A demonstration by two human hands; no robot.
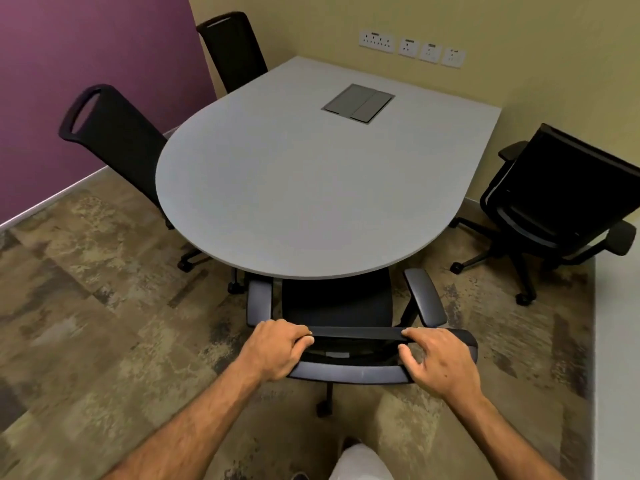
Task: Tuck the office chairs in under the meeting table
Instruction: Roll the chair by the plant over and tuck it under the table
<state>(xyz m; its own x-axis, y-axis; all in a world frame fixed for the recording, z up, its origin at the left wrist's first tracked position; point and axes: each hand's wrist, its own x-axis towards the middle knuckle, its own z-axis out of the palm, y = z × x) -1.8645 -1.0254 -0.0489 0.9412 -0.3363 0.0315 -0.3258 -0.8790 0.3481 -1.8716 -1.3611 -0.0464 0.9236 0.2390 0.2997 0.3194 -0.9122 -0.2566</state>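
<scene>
A grey meeting table (pixel 304 188) with a rounded near end fills the middle of the head view. A black office chair (pixel 337 306) stands at that near end, the front of its seat under the table edge, its armrests outside. My left hand (pixel 280 351) grips the left end of the chair's backrest top. My right hand (pixel 438 362) holds the right end, fingers curled over the rim. Two black chairs sit at the table's left side, one nearer (pixel 114 140) and one farther (pixel 232 50). Another black chair (pixel 554 202) stands apart from the table at the right.
A purple wall (pixel 86 81) runs close behind the left chairs. A yellow wall carries several power sockets (pixel 412 48). A grey cable hatch (pixel 358 103) is set in the tabletop. Patterned carpet (pixel 104 323) covers the floor around me.
</scene>
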